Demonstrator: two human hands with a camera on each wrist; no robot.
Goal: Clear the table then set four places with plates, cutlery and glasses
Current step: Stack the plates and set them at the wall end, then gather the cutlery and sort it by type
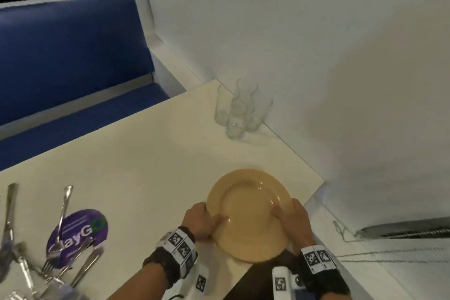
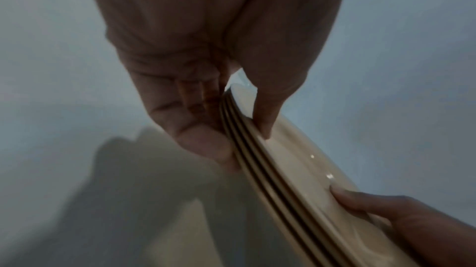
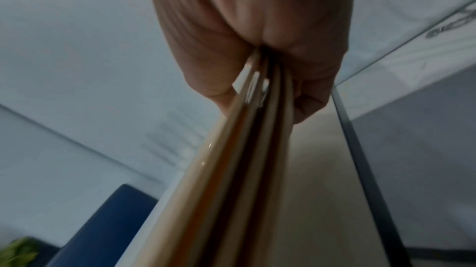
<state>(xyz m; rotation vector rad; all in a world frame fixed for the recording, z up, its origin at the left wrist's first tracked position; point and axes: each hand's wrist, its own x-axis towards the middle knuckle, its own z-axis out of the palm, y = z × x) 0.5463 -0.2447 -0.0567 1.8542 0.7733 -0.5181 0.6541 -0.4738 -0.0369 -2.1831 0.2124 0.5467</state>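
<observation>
Both the left hand (image 1: pixel 200 223) and right hand (image 1: pixel 293 220) clamped the stacked tan plates (image 1: pixel 248 214), thumbs on top; a purple sticker (image 1: pixel 78 229) read partly "ayG".

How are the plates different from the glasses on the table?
The plates are tan and solid; the glasses are clear, so the wall shows through them. The plates are stacked flat and wide; the glasses stand upright in a cluster. The left hand and right hand grip the plates, while nobody touches the glasses by the wall. Both sit at the table, not yet set out.
</observation>
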